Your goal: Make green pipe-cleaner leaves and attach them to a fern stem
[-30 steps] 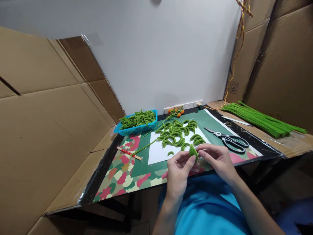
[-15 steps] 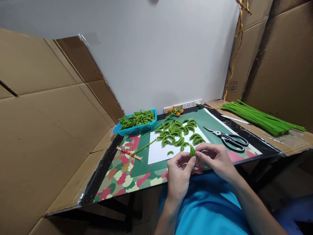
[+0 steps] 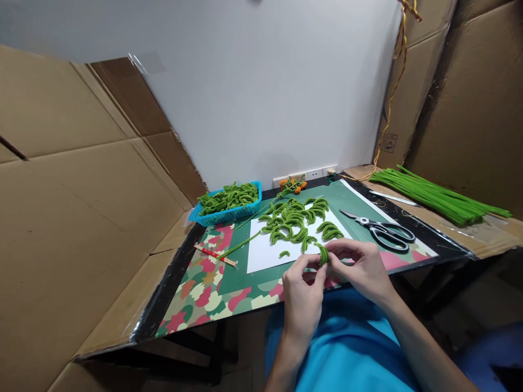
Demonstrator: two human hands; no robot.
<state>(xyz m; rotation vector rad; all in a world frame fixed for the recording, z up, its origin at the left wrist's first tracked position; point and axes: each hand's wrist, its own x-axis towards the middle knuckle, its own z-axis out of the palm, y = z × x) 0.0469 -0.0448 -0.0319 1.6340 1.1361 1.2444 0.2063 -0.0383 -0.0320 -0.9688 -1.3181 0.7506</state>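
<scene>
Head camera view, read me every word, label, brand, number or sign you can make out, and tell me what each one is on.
No word, brand or number is readable.
Right-hand cardboard: a small boxed printed mark, too small to read.
Red-and-cream stick: any print is too small to tell.
Scissors: no legible marking.
Held green bundle: no lettering shows.

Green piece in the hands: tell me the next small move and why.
Perhaps bend the green piece slightly more with the right hand while the left hand steadies it: both hands pinch it, and the similar green pieces lying on the white paper are curved.
</scene>
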